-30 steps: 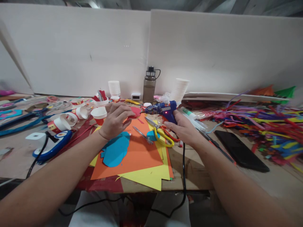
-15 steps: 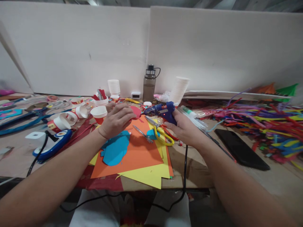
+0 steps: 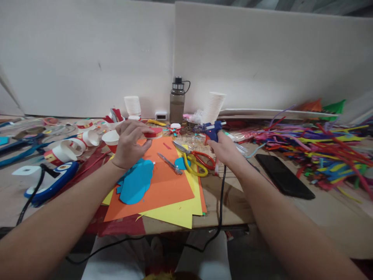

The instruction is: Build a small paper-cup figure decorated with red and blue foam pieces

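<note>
My left hand (image 3: 128, 144) is closed on a small red-and-white round piece (image 3: 153, 133), pinched between thumb and fingers above the orange paper (image 3: 163, 182). My right hand (image 3: 224, 149) grips a blue glue gun (image 3: 212, 130) with a lit red light, held upright near the table's middle; its black cord (image 3: 222, 194) runs down over the front edge. Between the hands lie yellow-handled scissors (image 3: 189, 165), red-handled scissors (image 3: 204, 159) and a small metal tool (image 3: 170, 163). A blue paper cutout (image 3: 135, 186) lies on the orange sheet.
Yellow paper (image 3: 175, 214) sticks out under the orange sheet. A bottle (image 3: 176, 101) and stacked white cups (image 3: 214, 107) stand at the back wall. A black phone (image 3: 284, 181) lies right, beside a heap of coloured pipe cleaners (image 3: 320, 151). Cut paper cups (image 3: 72, 146) and a blue-white device (image 3: 49, 182) lie left.
My right hand has swung the glue gun away from the red piece to the right and turned it upright. My left hand lifted the red piece a little. The view shifted slightly.
</note>
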`<action>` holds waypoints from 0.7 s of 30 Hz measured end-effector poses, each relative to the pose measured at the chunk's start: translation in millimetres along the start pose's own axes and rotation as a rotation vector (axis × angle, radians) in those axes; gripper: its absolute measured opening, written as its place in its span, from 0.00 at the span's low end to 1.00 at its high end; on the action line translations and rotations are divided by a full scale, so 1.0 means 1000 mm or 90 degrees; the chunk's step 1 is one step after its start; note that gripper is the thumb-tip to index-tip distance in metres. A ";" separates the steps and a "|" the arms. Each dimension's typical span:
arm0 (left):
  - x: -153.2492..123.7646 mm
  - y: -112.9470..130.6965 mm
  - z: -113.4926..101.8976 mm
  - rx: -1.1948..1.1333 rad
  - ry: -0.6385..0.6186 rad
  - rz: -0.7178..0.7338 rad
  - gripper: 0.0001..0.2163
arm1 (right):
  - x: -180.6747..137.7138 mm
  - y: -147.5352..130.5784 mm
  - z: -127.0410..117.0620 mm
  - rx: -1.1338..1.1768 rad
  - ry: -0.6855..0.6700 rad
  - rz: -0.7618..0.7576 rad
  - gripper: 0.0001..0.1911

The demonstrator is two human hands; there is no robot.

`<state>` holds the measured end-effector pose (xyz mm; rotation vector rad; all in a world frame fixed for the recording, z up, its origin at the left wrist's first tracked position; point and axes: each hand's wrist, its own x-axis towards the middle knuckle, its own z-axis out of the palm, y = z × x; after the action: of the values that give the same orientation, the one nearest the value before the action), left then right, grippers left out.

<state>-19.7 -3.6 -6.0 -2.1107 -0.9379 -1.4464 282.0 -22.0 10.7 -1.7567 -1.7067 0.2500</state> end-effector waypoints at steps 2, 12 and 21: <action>0.000 0.001 0.000 0.001 0.003 -0.015 0.07 | 0.011 0.013 0.006 -0.081 -0.044 0.043 0.13; 0.001 0.006 0.000 -0.016 -0.019 0.005 0.08 | 0.019 0.026 0.009 -0.287 -0.049 0.058 0.14; 0.005 0.004 -0.004 -0.008 -0.023 -0.022 0.08 | 0.005 -0.032 0.025 -0.122 -0.061 -0.171 0.09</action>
<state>-18.1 -7.9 -0.1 -2.1464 -0.9851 -1.4401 242.3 -11.5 11.9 -1.6448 -2.0710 0.0539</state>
